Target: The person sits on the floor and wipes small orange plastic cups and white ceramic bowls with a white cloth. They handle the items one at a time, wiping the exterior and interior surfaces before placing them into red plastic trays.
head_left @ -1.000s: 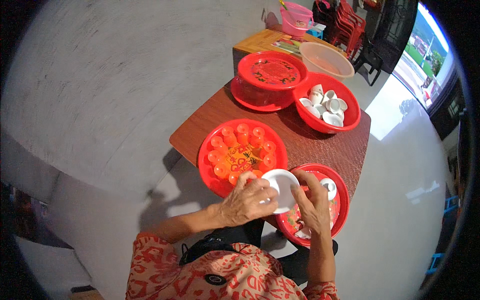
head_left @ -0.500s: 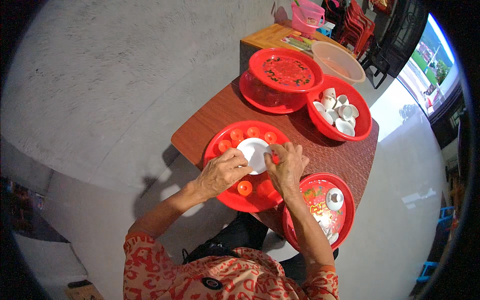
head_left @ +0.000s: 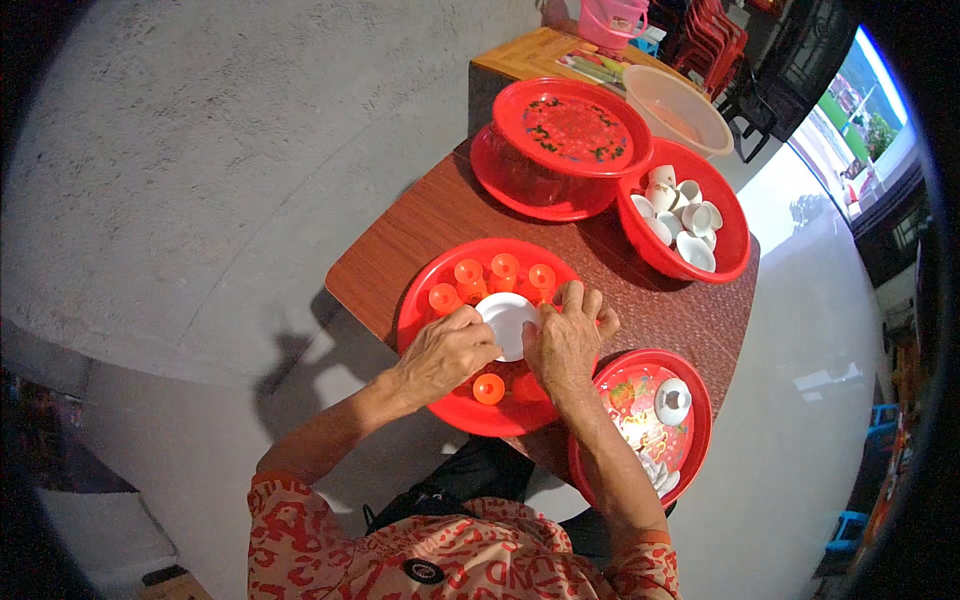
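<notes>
Two of my hands meet over the middle of the round red tray [head_left: 430,320]: my left hand [head_left: 445,352] and my right hand [head_left: 565,340] both close their fingers on the rim of a small white dish [head_left: 507,322], one from each side, so the dish sits between my fingertips above the tray's centre. Around it stand small orange-red cups [head_left: 504,267], three along the far edge, one at the far left and one [head_left: 488,388] near my left wrist; more may be hidden under my palms, I cannot tell. The cups crowd close to the dish, with little bare tray left between them.

The tray lies at the near left corner of the brown wooden table [head_left: 440,215], its near rim reaching the table edge just above my lap. To my right, just beside the tray and jutting past the near edge, a patterned red plate [head_left: 690,400] carries a white lidded cup [head_left: 672,400]. A bare strip of tabletop runs between the tray and the far things: a red covered bowl [head_left: 560,135] and, beside it, a red bowl [head_left: 735,245] full of white teacups [head_left: 680,215]. Beyond stands a pale plastic basin [head_left: 680,105]. Grey concrete floor [head_left: 200,150] lies open on my left.
</notes>
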Motion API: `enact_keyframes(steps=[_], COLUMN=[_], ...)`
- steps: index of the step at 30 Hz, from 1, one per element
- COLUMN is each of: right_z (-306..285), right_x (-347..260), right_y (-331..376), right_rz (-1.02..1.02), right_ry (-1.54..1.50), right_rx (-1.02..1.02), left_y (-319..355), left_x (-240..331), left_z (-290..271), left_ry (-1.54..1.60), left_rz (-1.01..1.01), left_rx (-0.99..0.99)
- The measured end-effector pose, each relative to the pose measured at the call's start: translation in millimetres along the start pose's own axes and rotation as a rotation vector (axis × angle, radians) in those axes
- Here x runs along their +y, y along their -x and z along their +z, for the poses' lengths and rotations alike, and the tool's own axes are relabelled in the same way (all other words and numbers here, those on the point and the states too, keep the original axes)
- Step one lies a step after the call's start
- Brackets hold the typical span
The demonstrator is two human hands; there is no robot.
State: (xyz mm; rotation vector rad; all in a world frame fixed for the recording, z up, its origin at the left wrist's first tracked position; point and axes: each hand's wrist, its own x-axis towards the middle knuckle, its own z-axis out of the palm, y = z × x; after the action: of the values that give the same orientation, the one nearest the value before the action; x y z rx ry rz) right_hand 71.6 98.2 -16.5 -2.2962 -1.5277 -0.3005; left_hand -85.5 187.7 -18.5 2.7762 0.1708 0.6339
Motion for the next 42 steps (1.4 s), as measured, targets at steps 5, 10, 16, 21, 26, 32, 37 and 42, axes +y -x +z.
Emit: enact_keyframes(steps=[5,10,16,21,26,32,37,42], right_z=[-17,-66,-83,-92,-100,-103,-98,-100], right_x=[-1,17,52,63,74,118,125,108], right_y=[3,44,106,142,166,196,217,220], right_rz=[-0.007,0.064,0.182,0.330,0.429,0.527,0.395,0.271], right_ry=[0.011,-0.096,-0.170,-0.173,-0.201,-0.261,-0.215,-0.097], right_rx=[0.019,0.177,0.202,0.249,0.254,0.352,0.204,-0.103], left_y=[-3,-4,-7,-14,-14,-18,-61,-104], left_x=[0,3,-8,-9,-3,26,94,139], left_z=[-7,-32,-30,-25,-23,-37,-17,61], left_ry=[0.053,-0.075,-0.100,-0.095,-0.139,-0.238,0.006,0.334], left_rz=[-0.096,-0.245,-0.343,-0.341,-0.337,-0.321,-0.092,0.031], left_rx=[-0.021,0.077,-0.053,-0.090,-0.090,-0.015,0.030,-0.106])
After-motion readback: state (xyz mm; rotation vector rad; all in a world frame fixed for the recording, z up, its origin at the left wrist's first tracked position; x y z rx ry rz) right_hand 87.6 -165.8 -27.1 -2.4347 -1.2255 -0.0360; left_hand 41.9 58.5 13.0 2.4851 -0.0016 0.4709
